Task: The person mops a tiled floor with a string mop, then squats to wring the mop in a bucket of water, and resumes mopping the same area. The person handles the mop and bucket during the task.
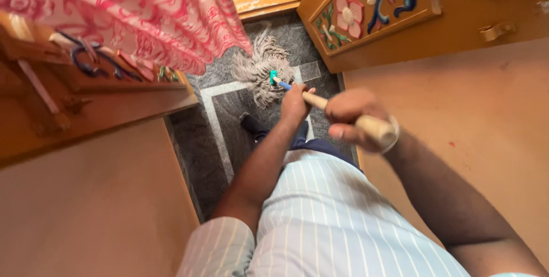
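A: Describe the mop [264,66].
B: Pale grey string head, splayed on the dark speckled stone floor [200,151]; green-and-blue collar, light wooden handle [366,122].
A: And the grip?
B: Left hand [294,102] clenched low on the handle; right hand [351,120] clenched near its top end.
A: Surroundings?
B: Painted wooden door [400,20] right, pink curtain [143,8] left.

I see both my arms bare and stretched forward and down. My left hand [294,102] is farther out, fingers curled shut, knuckles up, wrist straight. My right hand [351,120] sits nearer me, behind the left fingers, fist closed, thumb wrapped under, forearm angling in from the lower right.
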